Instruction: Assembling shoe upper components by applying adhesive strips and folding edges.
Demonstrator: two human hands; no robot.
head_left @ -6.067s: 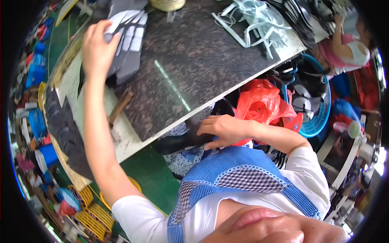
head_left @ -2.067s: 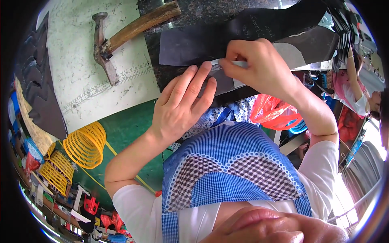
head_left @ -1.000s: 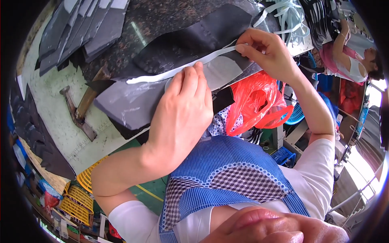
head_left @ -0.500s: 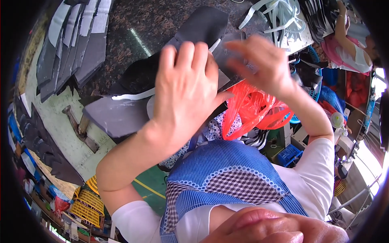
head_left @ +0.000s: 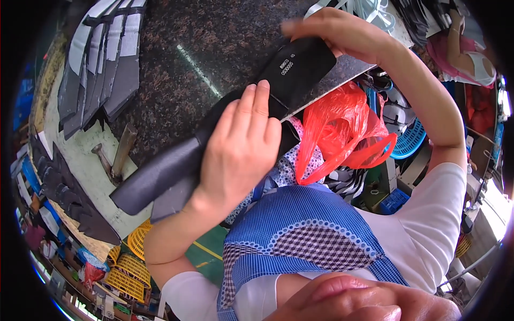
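Observation:
My left hand (head_left: 238,147) lies on a long black leather-like piece (head_left: 158,174), its fingers stretched out and pressed down on the middle. The piece runs slantwise over the dark speckled stone worktop (head_left: 176,85), and its upper right end carries small printed marks. Under its lower left part shows a grey sheet edge (head_left: 174,200). My right hand (head_left: 340,32) is at the piece's upper right end, fingers extended along the far edge and blurred at the tip. Its thumb is partly hidden by that end.
Grey sheet pieces with pale strips (head_left: 107,64) lie at the left. A hammer (head_left: 120,152) rests on the pale board beside them. Pale straps (head_left: 369,13) lie at the far right. A red plastic bag (head_left: 342,134) hangs by the near edge. Another person (head_left: 466,59) is at upper right.
The black piece now lies with its smooth side up, covering the white-edged grey parts seen before. My right hand has moved up and away to its far end; my left has shifted slightly nearer.

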